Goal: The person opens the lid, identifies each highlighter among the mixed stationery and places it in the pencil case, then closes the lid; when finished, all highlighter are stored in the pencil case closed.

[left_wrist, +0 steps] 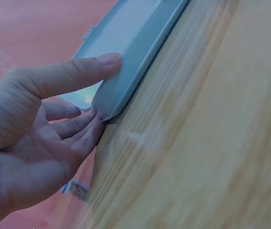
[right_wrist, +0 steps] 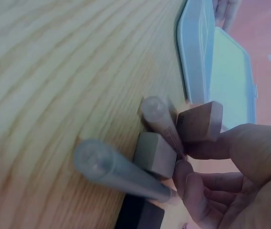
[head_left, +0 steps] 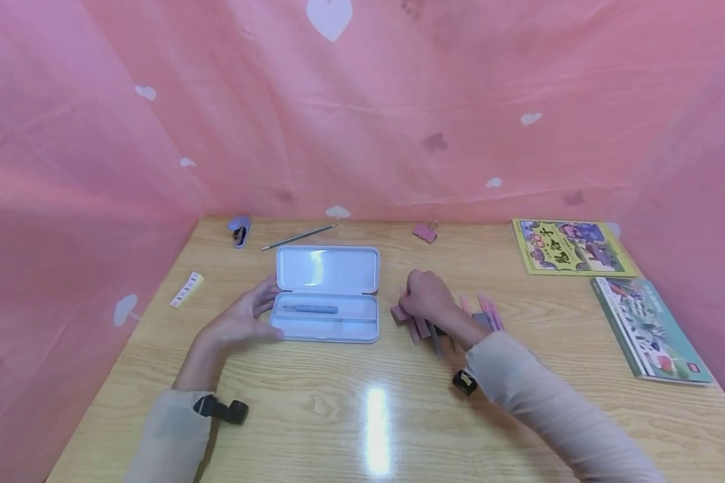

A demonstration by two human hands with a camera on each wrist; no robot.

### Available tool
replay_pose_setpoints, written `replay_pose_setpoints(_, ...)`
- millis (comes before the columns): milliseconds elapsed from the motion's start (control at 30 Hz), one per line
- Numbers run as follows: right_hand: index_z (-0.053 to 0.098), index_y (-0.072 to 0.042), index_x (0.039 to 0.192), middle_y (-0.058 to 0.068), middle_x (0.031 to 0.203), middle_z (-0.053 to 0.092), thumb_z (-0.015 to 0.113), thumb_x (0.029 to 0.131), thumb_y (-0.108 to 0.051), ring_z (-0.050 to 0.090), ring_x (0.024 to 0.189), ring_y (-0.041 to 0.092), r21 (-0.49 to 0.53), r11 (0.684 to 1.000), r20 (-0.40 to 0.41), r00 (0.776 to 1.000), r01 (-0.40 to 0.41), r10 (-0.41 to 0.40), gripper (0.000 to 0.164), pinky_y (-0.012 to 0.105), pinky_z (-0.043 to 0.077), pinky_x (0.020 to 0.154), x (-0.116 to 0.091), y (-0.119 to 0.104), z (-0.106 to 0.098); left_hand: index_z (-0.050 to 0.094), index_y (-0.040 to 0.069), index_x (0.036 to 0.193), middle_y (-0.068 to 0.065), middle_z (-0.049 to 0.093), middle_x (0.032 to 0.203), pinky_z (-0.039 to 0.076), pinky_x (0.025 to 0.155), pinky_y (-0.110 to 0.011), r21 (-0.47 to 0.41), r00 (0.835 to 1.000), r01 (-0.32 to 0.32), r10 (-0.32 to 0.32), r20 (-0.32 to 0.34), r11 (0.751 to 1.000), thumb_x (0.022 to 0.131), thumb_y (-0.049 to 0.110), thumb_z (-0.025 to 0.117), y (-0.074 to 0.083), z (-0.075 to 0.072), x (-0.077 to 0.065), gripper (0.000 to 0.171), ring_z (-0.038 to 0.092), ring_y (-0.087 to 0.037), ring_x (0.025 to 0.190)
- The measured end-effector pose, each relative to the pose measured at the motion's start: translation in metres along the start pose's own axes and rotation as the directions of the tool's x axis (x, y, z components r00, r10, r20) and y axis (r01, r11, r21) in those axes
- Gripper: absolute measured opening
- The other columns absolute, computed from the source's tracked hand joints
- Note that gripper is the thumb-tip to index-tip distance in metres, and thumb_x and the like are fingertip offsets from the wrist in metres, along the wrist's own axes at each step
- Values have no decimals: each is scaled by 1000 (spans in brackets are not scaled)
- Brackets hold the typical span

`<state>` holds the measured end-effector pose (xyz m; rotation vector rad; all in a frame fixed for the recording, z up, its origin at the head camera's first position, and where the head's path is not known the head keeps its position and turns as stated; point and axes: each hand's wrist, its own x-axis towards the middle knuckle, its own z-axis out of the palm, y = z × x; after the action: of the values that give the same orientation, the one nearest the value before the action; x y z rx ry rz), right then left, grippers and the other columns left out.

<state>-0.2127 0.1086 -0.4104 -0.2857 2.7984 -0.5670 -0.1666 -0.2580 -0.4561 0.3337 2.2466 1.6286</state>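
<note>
A white pencil case [head_left: 362, 329] lies with its lid up and a grey-blue pen [head_left: 314, 309] in its back compartment. My left hand [head_left: 250, 315] holds the case's left end; in the left wrist view the thumb [left_wrist: 90, 69] presses its outer wall and the fingers wrap the corner. Right of the case, my right hand [head_left: 427, 295] bends down over a cluster of pens and blocks. In the right wrist view, its thumb and forefinger pinch a pink pen [right_wrist: 161, 117] near its far end. Beside that pen lie a pinkish eraser-like block [right_wrist: 200, 123], a paler block [right_wrist: 154, 155] and a grey pen [right_wrist: 119, 169].
At the back stand a purple stapler [head_left: 239, 230], a pencil [head_left: 299, 237] and a pink binder clip [head_left: 425, 233]. A small white-and-yellow eraser [head_left: 187, 289] lies left. Pink pens [head_left: 489, 312] lie under the right forearm. Two books, yellow [head_left: 574, 248] and green [head_left: 652, 329], lie at right.
</note>
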Motion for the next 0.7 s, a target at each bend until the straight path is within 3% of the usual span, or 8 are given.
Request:
replay_pose_setpoints(167, 50, -11, 48, -4, 43, 37, 60, 76, -7, 36, 41, 11, 23, 1000, -16, 1000, 16, -16, 30, 20, 25, 35, 2, 0, 1, 13, 28, 152, -8, 42, 141, 22, 115, -46, -11, 1000, -26, 26, 9, 1000, 62, 9, 86, 0, -1, 1, 117, 30, -32, 138)
replay_pose_setpoints(300, 52, -10, 53, -3, 46, 39, 64, 77, -12, 37, 43, 10, 70, 997, -37, 999, 39, -37, 26, 20, 29, 36, 1, 0, -2, 13, 27, 152, -6, 43, 140, 22, 115, -46, -16, 1000, -27, 27, 6, 999, 62, 10, 86, 0, -1, 1, 118, 30, -31, 137)
replay_pose_setpoints(533, 64, -4, 77, 2, 59, 54, 68, 75, -14, 48, 51, 15, 157, 980, -80, 990, 124, -112, 11, 23, 39, 42, -3, -7, -22, 9, 25, 152, -7, 41, 141, 23, 115, -46, -18, 1000, -13, 13, 7, 1000, 63, 12, 86, 0, 0, 0, 119, 30, -33, 137)
replay_pose_setpoints(700, 68, -3, 92, 7, 77, 67, 67, 71, -10, 61, 67, 19, 119, 979, -82, 985, 163, -154, 22, 29, 50, 57, -6, -19, -41, 10, 26, 152, -6, 41, 140, 24, 115, -45, -15, 1000, 3, -3, 2, 1000, 63, 13, 87, 0, 0, -1, 118, 31, -31, 137)
